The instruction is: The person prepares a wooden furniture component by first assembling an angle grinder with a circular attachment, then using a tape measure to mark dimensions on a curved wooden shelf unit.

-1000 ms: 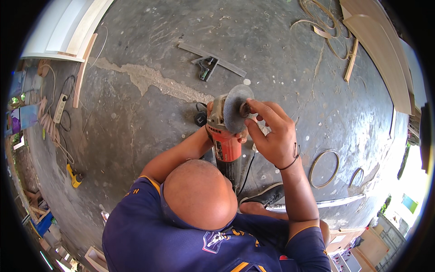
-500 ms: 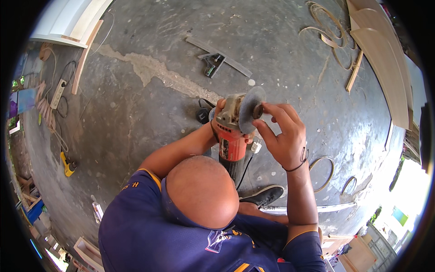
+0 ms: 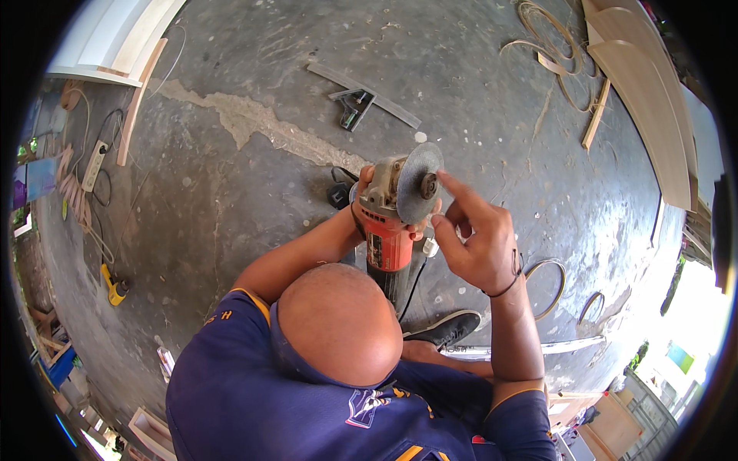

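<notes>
angle grinder (image 3: 390, 250) upright in front of me, its red body below the head, over the grey concrete floor (image 3: 254, 192). my left hand (image 3: 365, 179) wraps the gear head from behind, thumb on the near side, fingertips showing past the other edge below the disc.

the grey disc (image 3: 415, 206) is on the head and faces right. the dark round nut (image 3: 429, 186) sits at its centre.

my right hand (image 3: 483, 240) is beside it: index reaching to the nut, thumb held lower and apart, a moderate gap between them, nothing gripped. whether the index tip presses the nut or is just clear of it, i cannot tell.

handling notes, my judgement: head wants a firm left grip so the disc does not wobble. nut best turned lightly by fingertip, square to the disc face; if it drags or tilts, back off rather than force it. left fingers safest behind the disc, off the switch.

white plug (image 3: 430, 247) lies loose near the grinder, black cord (image 3: 415, 290) running from it; worth confirming that it is the grinder's own.
</notes>
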The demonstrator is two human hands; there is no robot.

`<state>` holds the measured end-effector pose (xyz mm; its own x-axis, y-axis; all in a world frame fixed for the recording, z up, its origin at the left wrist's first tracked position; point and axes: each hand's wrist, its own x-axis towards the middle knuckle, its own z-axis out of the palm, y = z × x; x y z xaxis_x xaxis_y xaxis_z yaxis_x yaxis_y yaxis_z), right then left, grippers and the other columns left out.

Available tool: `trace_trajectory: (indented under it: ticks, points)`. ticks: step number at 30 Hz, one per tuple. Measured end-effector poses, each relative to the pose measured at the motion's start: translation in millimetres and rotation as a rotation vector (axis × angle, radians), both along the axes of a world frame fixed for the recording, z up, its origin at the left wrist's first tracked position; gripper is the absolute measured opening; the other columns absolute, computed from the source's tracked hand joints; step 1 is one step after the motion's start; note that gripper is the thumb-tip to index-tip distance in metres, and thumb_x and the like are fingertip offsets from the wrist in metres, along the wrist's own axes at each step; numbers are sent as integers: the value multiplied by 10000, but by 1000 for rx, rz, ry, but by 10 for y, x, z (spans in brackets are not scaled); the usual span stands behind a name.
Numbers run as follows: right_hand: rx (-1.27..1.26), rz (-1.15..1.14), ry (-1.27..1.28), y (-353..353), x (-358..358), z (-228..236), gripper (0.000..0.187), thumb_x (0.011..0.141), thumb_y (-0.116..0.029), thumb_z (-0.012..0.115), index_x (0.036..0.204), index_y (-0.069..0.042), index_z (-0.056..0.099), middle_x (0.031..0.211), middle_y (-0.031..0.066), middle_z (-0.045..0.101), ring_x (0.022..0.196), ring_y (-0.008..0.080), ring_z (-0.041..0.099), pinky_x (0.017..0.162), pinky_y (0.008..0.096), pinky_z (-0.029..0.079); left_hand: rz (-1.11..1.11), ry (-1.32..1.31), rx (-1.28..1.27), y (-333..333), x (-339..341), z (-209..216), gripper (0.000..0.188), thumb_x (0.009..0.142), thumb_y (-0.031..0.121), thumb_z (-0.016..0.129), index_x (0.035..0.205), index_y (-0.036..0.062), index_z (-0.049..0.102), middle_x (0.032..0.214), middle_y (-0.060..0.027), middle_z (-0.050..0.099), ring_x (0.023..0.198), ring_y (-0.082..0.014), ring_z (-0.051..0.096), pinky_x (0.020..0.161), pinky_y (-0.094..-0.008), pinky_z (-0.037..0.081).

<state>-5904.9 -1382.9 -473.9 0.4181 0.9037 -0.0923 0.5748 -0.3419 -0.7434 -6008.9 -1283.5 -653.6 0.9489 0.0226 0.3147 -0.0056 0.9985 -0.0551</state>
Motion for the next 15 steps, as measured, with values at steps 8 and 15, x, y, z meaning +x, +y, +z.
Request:
trace_trajectory:
  ticks: [8, 15]
  points:
    - [-12, -7, 8, -16, -45, -17, 207, 745, -132, 628, 927, -36, 618, 528, 80, 548, 468, 232, 563, 467, 328, 431, 16, -25, 2, 8, 21, 52, 801, 727, 683, 474, 1220, 53, 444, 1044, -235, 519, 718, -320, 581, 640, -443, 479]
    - [-49, -10, -70, 6, -42, 11, 217, 748, -149, 628, 938, -45, 618, 574, 83, 584, 485, 247, 570, 485, 342, 448, 20, 37, 13, -7, -2, -10, 801, 723, 691, 475, 1199, 47, 449, 1025, -219, 538, 733, -343, 585, 637, -446, 483]
